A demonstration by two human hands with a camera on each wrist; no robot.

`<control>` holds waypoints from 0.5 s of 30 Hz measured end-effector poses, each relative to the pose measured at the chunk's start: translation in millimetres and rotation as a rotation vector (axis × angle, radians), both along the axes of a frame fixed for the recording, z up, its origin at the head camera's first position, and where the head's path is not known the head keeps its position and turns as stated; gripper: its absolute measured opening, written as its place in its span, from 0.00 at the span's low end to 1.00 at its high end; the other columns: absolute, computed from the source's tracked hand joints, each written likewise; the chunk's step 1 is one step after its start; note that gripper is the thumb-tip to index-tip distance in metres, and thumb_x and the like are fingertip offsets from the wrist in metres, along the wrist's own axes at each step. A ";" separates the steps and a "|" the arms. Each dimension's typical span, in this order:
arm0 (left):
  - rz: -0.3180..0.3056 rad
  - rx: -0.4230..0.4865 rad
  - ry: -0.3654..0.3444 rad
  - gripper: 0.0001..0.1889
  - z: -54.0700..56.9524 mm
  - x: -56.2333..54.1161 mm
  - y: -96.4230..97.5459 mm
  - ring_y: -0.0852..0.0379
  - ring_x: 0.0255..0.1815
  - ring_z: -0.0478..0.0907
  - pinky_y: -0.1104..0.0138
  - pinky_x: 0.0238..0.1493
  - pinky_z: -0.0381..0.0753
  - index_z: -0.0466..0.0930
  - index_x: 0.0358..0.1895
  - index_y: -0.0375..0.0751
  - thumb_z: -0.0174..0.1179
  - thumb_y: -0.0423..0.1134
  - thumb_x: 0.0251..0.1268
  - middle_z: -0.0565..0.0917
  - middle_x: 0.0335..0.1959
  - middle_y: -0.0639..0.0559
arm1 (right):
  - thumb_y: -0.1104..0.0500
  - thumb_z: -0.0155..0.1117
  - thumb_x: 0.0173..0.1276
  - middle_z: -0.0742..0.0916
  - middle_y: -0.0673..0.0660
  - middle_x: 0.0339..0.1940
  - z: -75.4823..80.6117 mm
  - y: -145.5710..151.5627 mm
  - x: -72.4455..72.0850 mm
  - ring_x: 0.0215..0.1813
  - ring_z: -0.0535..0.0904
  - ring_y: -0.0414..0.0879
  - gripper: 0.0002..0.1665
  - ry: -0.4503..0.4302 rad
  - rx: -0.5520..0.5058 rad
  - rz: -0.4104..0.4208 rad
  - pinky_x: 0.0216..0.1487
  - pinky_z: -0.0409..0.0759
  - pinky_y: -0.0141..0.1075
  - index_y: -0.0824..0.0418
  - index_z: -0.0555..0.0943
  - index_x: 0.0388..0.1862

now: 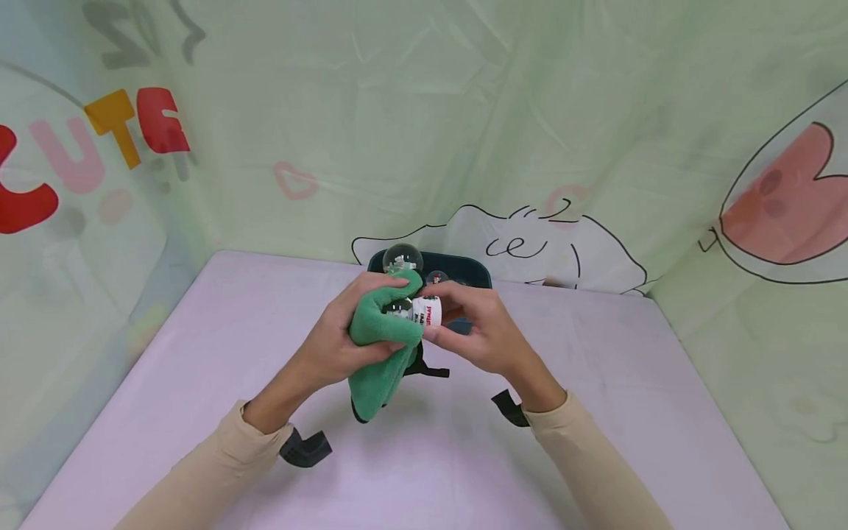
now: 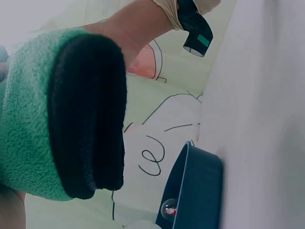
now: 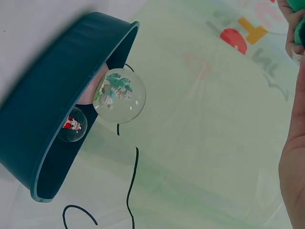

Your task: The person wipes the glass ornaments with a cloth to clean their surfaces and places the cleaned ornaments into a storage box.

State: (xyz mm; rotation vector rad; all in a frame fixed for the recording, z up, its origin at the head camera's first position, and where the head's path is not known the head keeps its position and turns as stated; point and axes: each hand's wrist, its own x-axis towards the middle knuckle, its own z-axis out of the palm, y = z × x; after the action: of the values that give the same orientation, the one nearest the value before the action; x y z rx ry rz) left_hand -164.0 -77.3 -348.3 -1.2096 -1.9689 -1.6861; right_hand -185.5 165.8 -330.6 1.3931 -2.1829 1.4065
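A small snow globe (image 1: 429, 312) with a white, red-lettered base lies sideways between the hands in the head view. My left hand (image 1: 331, 335) grips a green cloth (image 1: 379, 379) folded around the globe's clear dome. At the other end, the fingers and thumb of my right hand (image 1: 486, 333) pinch the white base. The cloth (image 2: 28, 119) fills the left side of the left wrist view, its dark trim facing the camera, and hides the globe there. Only the palm side of the right hand (image 3: 295, 157) shows at the right wrist view's edge.
Behind the hands stands a dark teal bin (image 1: 467, 266) on the pale lilac table (image 1: 583, 383). Inside it are a large snow globe (image 3: 121, 95) with green and white figures and a smaller globe (image 3: 72, 126) with a red and white figure. Printed curtains surround the table.
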 end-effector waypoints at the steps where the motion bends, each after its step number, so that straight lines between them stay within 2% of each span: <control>1: 0.002 -0.003 0.008 0.36 -0.2 -0.1 0.0 0.48 0.63 0.74 0.58 0.62 0.75 0.71 0.68 0.39 0.72 0.25 0.54 0.74 0.65 0.43 | 0.66 0.67 0.67 0.87 0.57 0.43 0.7 0.1 0.5 0.38 0.87 0.43 0.19 -0.026 0.007 0.007 0.41 0.87 0.37 0.66 0.80 0.56; 4: 0.007 -0.016 0.028 0.36 -1.1 -0.5 0.1 0.48 0.63 0.73 0.58 0.63 0.75 0.71 0.68 0.40 0.72 0.26 0.54 0.74 0.65 0.43 | 0.66 0.63 0.71 0.87 0.57 0.42 2.0 0.2 1.0 0.37 0.87 0.44 0.16 -0.091 0.018 0.021 0.41 0.87 0.38 0.66 0.79 0.57; 7: 0.019 -0.025 0.040 0.35 -1.5 -0.9 -0.1 0.48 0.65 0.73 0.56 0.64 0.74 0.72 0.68 0.41 0.72 0.26 0.54 0.74 0.65 0.43 | 0.62 0.63 0.74 0.86 0.56 0.44 1.4 0.3 0.8 0.39 0.86 0.44 0.17 -0.116 0.027 0.020 0.42 0.87 0.39 0.65 0.79 0.59; 15: 0.028 0.004 0.006 0.33 -1.9 -2.3 -1.9 0.48 0.63 0.74 0.57 0.61 0.76 0.72 0.67 0.40 0.70 0.27 0.57 0.75 0.65 0.44 | 0.50 0.70 0.70 0.83 0.54 0.48 0.7 -3.5 -1.0 0.47 0.82 0.46 0.25 -0.032 -0.010 0.041 0.46 0.87 0.41 0.61 0.79 0.60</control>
State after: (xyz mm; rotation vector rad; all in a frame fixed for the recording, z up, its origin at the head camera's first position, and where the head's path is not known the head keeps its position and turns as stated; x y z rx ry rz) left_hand -166.3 -79.2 -350.2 -1.1783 -1.9692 -1.6700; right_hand -186.5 162.3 -329.9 1.4295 -2.1753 1.4611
